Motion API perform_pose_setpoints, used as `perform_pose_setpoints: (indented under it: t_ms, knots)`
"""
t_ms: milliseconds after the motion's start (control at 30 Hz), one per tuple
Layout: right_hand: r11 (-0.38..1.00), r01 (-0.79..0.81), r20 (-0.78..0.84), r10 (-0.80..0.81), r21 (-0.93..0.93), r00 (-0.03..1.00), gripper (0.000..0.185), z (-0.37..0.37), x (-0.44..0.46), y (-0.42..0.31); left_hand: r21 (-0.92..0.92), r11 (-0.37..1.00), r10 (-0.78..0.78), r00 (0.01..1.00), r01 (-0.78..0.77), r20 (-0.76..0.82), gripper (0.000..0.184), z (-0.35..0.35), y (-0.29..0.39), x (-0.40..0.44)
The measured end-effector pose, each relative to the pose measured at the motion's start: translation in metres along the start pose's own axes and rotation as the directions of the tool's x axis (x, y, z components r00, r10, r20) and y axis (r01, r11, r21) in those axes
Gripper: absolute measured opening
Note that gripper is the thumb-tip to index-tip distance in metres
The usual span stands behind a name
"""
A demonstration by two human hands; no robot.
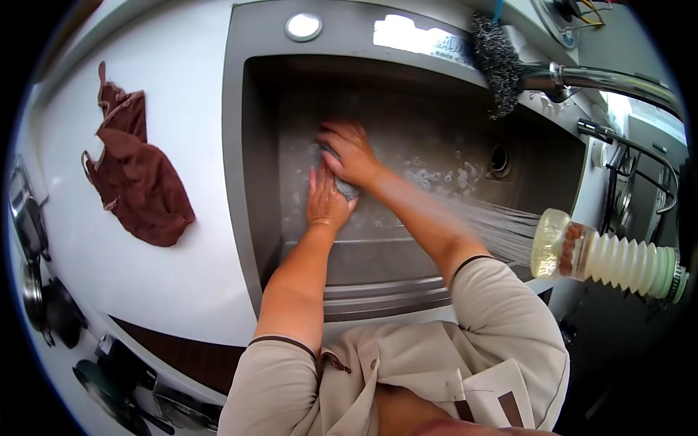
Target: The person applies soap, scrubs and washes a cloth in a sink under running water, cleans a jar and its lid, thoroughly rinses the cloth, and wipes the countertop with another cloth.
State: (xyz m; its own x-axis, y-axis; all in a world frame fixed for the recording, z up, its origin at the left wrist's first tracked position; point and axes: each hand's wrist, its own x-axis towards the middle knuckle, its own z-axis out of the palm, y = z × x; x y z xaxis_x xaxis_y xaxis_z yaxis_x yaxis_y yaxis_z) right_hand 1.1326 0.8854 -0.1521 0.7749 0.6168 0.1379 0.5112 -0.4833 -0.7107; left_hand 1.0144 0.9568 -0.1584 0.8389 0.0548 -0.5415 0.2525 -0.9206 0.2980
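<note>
Down in the sink (236,182), my two hands meet over a grey scrubbing pad (347,191), which looks wet and textured. My left hand (329,202) grips its lower end, fingers pointing up and thumb across it. Curled over the upper end is my right hand (350,154), its fingertips a little smeared by motion. The palms and part of the pad are hidden. Suds and water drops lie on the sink floor around both hands. Water sprays from the faucet's flexible nozzle (611,258) at the right, across my right forearm.
A brown cloth garment or towel (142,182) lies on the white counter (207,291) to the left. A dark mesh scrubber (498,65) hangs near the metal faucet pipe (618,81). The drain (499,161) is at the sink's right. Pans (62,312) stand at far left.
</note>
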Motion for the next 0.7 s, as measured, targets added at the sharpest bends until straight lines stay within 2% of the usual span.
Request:
perform_pose_setpoints:
  t_ms: [33,67,100,133,167,200,233,267,300,333,367,400,467,500,533,567,600,633,667,700]
  knots:
    - [0.971,0.185,-0.166,-0.209,-0.15,0.964,0.017,-0.002,-0.018,-0.008,-0.026,0.999,0.024,1.0,-0.024,-0.012,0.079,0.003,-0.001,-0.007]
    - [0.986,0.161,-0.108,-0.157,0.033,0.982,0.017,-0.003,-0.058,-0.018,0.014,0.996,0.088,0.992,-0.087,-0.089,0.084,0.01,-0.005,-0.006]
    - [0.97,0.123,-0.039,-0.118,0.208,0.992,0.016,-0.002,-0.088,-0.023,-0.004,0.997,0.072,0.994,-0.073,-0.084,0.084,0.021,-0.009,0.001]
    - [0.969,0.112,-0.018,-0.111,0.218,0.994,0.016,-0.002,-0.09,-0.026,0.291,0.955,0.126,0.969,-0.06,-0.213,0.083,0.032,-0.013,0.001]
    - [0.977,0.194,0.111,-0.203,0.084,0.973,0.016,0.002,-0.091,-0.03,0.564,0.826,0.221,0.924,-0.007,-0.311,0.082,0.042,-0.017,-0.001]
    - [0.952,0.303,0.238,-0.286,-0.041,0.928,0.015,0.008,-0.084,-0.029,0.429,0.903,0.19,0.925,-0.033,-0.329,0.084,0.042,-0.016,0.0]
    - [0.952,0.286,0.322,-0.237,-0.114,0.917,0.016,0.022,-0.063,-0.009,0.436,0.899,0.186,0.927,-0.027,-0.327,0.084,0.032,-0.017,0.004]
    - [0.946,0.263,0.407,-0.168,-0.19,0.898,0.017,0.036,-0.039,0.015,0.208,0.977,0.085,0.982,-0.048,-0.17,0.085,0.016,-0.012,0.004]
    - [0.993,0.04,0.213,-0.016,-0.112,0.977,0.019,0.028,-0.01,0.017,-0.038,0.999,0.025,1.0,-0.025,0.018,0.086,0.011,-0.004,-0.003]
    - [0.989,-0.147,0.012,0.147,0.009,0.989,0.021,0.019,0.022,0.012,-0.062,0.996,0.058,0.986,-0.068,-0.157,0.09,0.019,-0.006,-0.003]
    - [0.991,-0.135,0.002,0.135,0.014,0.991,0.021,0.014,0.018,0.008,-0.051,0.997,0.056,0.984,-0.065,-0.169,0.09,0.014,-0.006,-0.002]
    - [0.986,0.013,-0.064,-0.024,-0.164,0.998,0.024,0.005,-0.001,0.0,-0.017,0.999,0.049,0.992,-0.052,-0.115,0.085,0.009,-0.003,-0.007]
    - [0.923,0.155,-0.085,-0.197,-0.352,0.977,0.026,0.004,-0.03,-0.009,0.001,0.999,0.036,0.997,-0.036,-0.066,0.081,0.019,-0.008,-0.002]
    - [0.935,0.229,0.003,-0.238,-0.271,0.971,0.023,0.012,-0.05,-0.008,0.242,0.969,0.116,0.964,-0.056,-0.241,0.077,0.036,-0.015,0.004]
    - [0.94,0.291,0.085,-0.28,-0.18,0.956,0.02,0.02,-0.07,-0.008,0.472,0.881,0.23,0.897,-0.028,-0.376,0.074,0.054,-0.021,0.005]
    - [0.936,0.341,0.159,-0.325,-0.083,0.932,0.018,0.02,-0.08,-0.015,0.47,0.882,0.224,0.901,-0.025,-0.372,0.074,0.049,-0.019,0.001]
    - [0.926,0.376,0.217,-0.37,0.016,0.903,0.015,0.021,-0.087,-0.022,0.328,0.942,0.196,0.915,-0.075,-0.352,0.081,0.041,-0.017,-0.006]
    - [0.902,0.429,0.221,-0.41,-0.046,0.885,0.017,0.023,-0.072,-0.011,0.181,0.977,0.17,0.923,-0.112,-0.345,0.089,0.031,-0.014,-0.005]
    - [0.875,0.47,0.232,-0.437,-0.111,0.869,0.022,0.016,-0.046,-0.006,0.069,0.992,0.12,0.957,-0.105,-0.264,0.091,0.029,-0.008,-0.001]
    - [0.977,0.184,0.173,-0.164,-0.111,0.971,0.022,0.012,-0.032,0.004,0.075,0.991,0.129,0.954,-0.113,-0.27,0.091,0.022,-0.004,-0.006]
